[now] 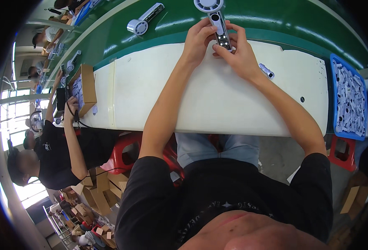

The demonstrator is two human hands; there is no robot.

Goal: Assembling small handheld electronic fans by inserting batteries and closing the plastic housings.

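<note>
Fan handle (219, 26), a white handheld fan with its round head toward the far side, lies at the bench's (217, 104) far edge, half over the green conveyor (275, 25). The left hand (198, 39) and right hand (236, 52) each keep their grip pinched on it. A slip could likely push it onto the belt. A small white part (266, 71) lies just right; the blue tray (350, 100) stands well apart, leaving open room near.

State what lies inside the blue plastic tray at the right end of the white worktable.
The blue plastic tray on the white worktable holds a heap of small white-and-dark flat parts. The pile covers the tray's floor, so anything beneath stays hidden.
</note>
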